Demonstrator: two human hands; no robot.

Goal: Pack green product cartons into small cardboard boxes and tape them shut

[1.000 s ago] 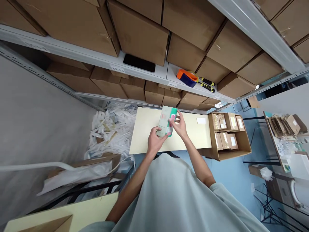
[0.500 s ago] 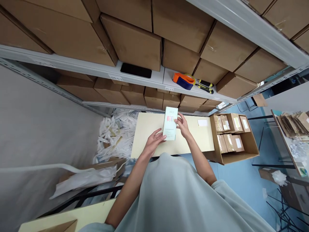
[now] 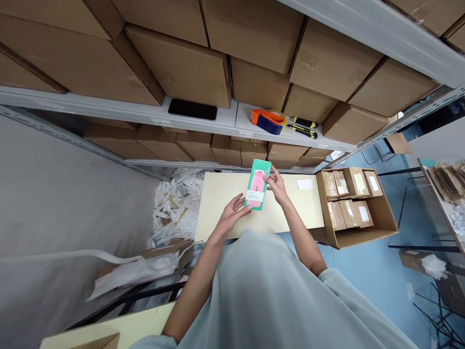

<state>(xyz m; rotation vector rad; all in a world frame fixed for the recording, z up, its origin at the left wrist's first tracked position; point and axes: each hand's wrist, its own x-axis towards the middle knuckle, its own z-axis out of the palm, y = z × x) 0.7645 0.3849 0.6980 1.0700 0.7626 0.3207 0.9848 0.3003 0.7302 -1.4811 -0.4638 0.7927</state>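
A slim green cardboard box with a pink phone-case-like picture and a white band is held up over the cream table. Its printed face is turned towards me and it leans slightly to the right. My right hand grips its upper right edge, thumb on the front and fingers partly hidden behind. At the lower left corner, my left hand steadies the box with its thumb and fingertips. A white label lies on the table to the right of my right hand.
An open carton with several taped small boxes stands at the table's right end. Ahead, a shelf holds brown cartons, a black phone, an orange-blue tape dispenser and yellow-black cutters. White paper scraps pile up on the left.
The box has been turned over: its pale face with several small coloured pictures gave way to the green face with the pink picture. Both hands stay on it.
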